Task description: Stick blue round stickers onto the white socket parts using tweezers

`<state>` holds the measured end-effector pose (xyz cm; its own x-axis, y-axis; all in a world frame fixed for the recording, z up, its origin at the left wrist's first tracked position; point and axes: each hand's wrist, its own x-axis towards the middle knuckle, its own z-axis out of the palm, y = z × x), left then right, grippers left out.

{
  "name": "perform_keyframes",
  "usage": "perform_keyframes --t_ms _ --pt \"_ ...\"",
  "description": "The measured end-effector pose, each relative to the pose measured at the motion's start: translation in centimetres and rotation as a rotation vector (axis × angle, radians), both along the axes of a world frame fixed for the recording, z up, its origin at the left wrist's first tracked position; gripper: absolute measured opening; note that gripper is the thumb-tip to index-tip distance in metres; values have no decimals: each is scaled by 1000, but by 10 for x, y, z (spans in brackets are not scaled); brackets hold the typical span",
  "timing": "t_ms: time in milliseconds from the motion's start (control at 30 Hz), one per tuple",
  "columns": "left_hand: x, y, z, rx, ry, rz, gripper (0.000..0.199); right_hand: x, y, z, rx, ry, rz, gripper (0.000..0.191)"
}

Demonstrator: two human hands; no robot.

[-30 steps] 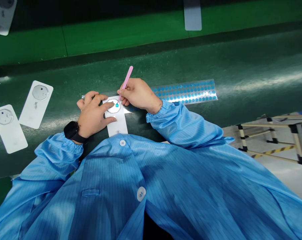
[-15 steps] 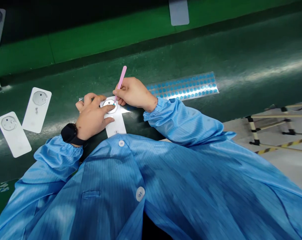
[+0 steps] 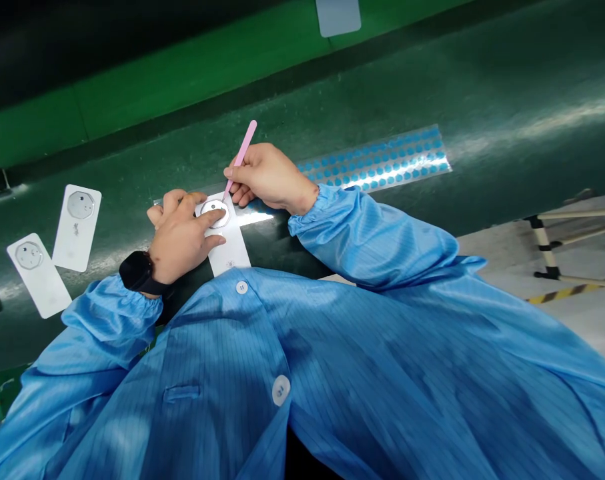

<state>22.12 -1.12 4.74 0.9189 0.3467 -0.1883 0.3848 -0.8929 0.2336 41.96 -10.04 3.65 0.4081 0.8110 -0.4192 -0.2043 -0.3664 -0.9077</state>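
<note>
On the dark green belt (image 3: 482,87) we saw a white card (image 3: 231,250) lying between two other white cards (image 3: 76,228) and a clear sheet of blue dots (image 3: 377,160). Our left hand (image 3: 179,240) was half open and pressed down on the card, with its index finger touching the round silver part (image 3: 215,213) on it. Our right hand (image 3: 269,177) was closed in a pinch on pink tweezers (image 3: 243,150), and their tip was just at this round part.

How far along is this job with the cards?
White cards lie aside, apparently finished. In hand: the left hand steadies a third card while the right hand works pink tweezers at its octagonal window. Left: many blue dots on the sheet remain.
</note>
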Motion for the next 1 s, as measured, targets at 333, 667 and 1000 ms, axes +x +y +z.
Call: perform_keyframes --t_ms 333,667,1000 --pt "-4 -3 0 5 -7 21 34 -1 0 3 3 -7 14 23" --pt "-6 -4 -5 57 -13 14 37 0 -1 3 17 14 33 21" --pt "-3 -3 -2 36 17 4 43 0 0 0 25 -7 45 19"
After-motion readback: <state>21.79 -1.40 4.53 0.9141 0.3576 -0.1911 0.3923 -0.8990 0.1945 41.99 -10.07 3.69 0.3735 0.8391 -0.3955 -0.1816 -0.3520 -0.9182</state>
